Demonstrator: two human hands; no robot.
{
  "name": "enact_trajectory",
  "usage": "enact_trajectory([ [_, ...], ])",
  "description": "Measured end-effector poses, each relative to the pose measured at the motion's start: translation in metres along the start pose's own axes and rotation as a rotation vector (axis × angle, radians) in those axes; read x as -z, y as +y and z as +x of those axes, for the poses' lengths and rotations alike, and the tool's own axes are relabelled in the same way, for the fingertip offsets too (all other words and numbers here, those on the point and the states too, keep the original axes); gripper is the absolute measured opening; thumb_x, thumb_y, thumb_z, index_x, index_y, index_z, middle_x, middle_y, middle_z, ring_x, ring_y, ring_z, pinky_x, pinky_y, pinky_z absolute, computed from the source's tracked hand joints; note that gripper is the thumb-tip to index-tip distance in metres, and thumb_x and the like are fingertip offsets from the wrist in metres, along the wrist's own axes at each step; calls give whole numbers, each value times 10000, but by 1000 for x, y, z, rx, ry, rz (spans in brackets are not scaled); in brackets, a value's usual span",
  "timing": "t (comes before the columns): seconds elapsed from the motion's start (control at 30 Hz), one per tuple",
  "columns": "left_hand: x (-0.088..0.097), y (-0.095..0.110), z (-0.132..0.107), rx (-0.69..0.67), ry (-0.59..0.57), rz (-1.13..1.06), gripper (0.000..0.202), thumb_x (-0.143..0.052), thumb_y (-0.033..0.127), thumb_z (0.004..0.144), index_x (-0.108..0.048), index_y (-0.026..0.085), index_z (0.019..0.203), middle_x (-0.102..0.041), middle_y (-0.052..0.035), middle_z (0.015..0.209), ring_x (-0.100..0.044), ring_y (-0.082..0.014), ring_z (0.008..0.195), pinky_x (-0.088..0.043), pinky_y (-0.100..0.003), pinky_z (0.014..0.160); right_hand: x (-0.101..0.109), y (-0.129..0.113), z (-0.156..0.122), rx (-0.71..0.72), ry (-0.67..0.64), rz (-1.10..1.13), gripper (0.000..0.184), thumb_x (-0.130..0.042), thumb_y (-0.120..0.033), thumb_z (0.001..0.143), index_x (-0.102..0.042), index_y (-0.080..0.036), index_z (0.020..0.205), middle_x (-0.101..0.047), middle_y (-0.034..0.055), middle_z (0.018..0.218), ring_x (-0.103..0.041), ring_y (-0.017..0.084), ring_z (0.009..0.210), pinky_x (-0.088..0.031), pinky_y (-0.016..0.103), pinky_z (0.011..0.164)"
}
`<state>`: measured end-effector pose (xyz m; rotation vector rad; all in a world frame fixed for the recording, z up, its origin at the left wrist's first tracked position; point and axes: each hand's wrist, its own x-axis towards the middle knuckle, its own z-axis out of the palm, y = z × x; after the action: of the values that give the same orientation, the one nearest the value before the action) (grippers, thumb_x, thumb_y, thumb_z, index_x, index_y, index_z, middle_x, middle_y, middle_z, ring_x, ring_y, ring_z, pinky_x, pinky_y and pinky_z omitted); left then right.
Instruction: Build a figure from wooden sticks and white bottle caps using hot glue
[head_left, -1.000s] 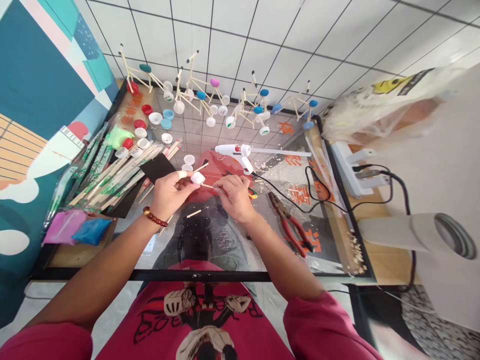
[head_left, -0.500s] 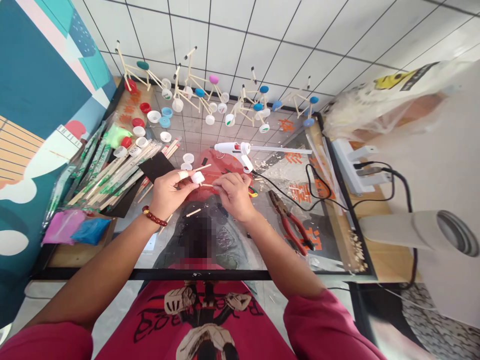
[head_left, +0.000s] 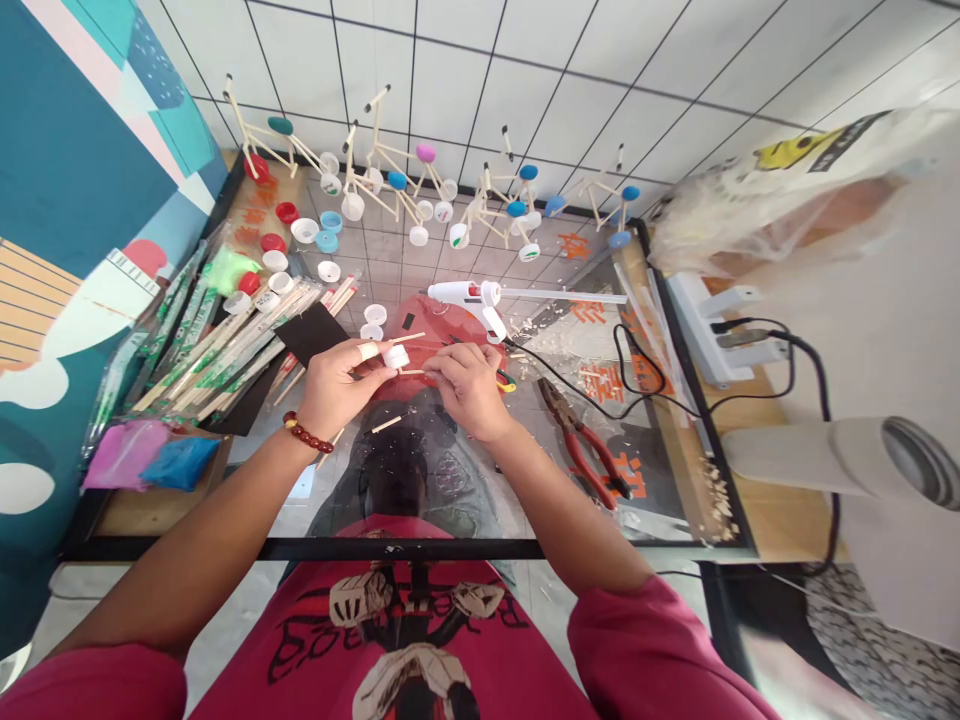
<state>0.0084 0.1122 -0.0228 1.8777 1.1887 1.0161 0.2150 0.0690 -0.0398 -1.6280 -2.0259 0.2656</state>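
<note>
My left hand (head_left: 337, 385) pinches a small white bottle cap (head_left: 395, 356) between thumb and fingers, over the glass table (head_left: 450, 480). A thin wooden stick (head_left: 413, 372) pokes out of the cap to the right, and my right hand (head_left: 469, 388) is closed on its other end. Both hands hover close together at the table's middle. Just beyond them lies a white hot glue gun (head_left: 472, 297), its black cord running off to the right. Two more white caps (head_left: 373, 320) and a loose stick (head_left: 407, 337) rest behind my left hand.
Red-handled pliers (head_left: 581, 445) lie right of my right hand. Bundled chopsticks (head_left: 225, 350) and coloured caps (head_left: 289, 240) fill the left. Several stick-and-cap bicycle models (head_left: 420, 195) line the back wall. A power strip (head_left: 709, 330) and plastic bag (head_left: 757, 200) sit at right.
Both hands keep their grip on the cap and stick and have barely moved. The view has tilted slightly downward.
</note>
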Motion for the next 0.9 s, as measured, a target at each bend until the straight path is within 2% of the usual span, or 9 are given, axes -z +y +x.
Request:
enact_trajectory([
  [0.47,-1,-5,0,-29,-44,60,289,-729,304,798,-781,205,1064,-767,-66,1053,-706,-181,829,-595,-290,752,-3,1,1,1,-46,-33,205,-545,-246,996,-748,-272,998,-723,46,1013,-572,219,1013,-259,419,953],
  [0.67,-1,-4,0,-18,-48,69,287,-719,298,803,-779,209,1070,-767,-61,1046,-701,-177,827,-592,-290,760,0,1,1,-13,-53,1,207,-573,-262,980,-720,-256,1126,-726,67,1116,-580,234,1064,-266,422,973],
  [0.9,-1,-6,-1,-14,-44,47,276,-712,302,810,-775,209,1063,-760,-61,1058,-696,-169,798,-591,-287,735,-1,4,-2,-60,-22,4,243,-586,-162,908,-722,-253,1087,-708,68,1145,-580,244,1079,-280,431,990],
])
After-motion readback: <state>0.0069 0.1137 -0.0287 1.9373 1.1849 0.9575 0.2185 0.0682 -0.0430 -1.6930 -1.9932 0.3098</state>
